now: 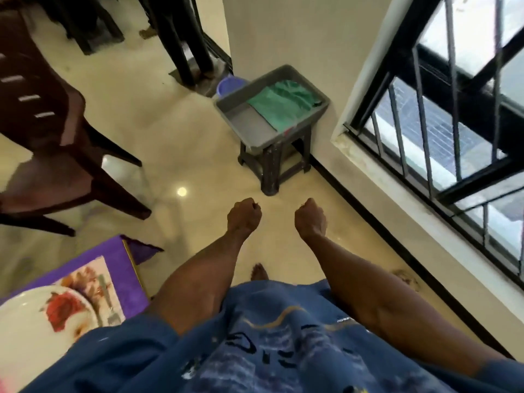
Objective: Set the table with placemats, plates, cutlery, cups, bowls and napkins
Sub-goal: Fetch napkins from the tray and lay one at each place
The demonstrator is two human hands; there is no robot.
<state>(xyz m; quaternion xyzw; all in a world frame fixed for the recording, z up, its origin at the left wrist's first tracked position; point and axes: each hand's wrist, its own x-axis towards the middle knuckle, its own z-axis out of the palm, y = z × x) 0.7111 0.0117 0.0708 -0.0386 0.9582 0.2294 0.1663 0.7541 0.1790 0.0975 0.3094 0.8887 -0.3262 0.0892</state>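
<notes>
My left hand (243, 215) and my right hand (310, 218) are held out over the floor, both curled into loose fists with nothing in them. Ahead of them a grey tub (241, 112) sits on a dark stool (272, 163) against the wall, with a green cloth (280, 104) lying in its right half. At the bottom left a white plate with a red rose print (37, 316) lies on a floral placemat (93, 276) on the purple table cover (119, 251).
A dark brown plastic chair (48, 131) stands at the left. A purple bucket (228, 85) sits behind the tub. A barred window (442, 109) fills the right. Another person's legs (184, 38) stand at the top.
</notes>
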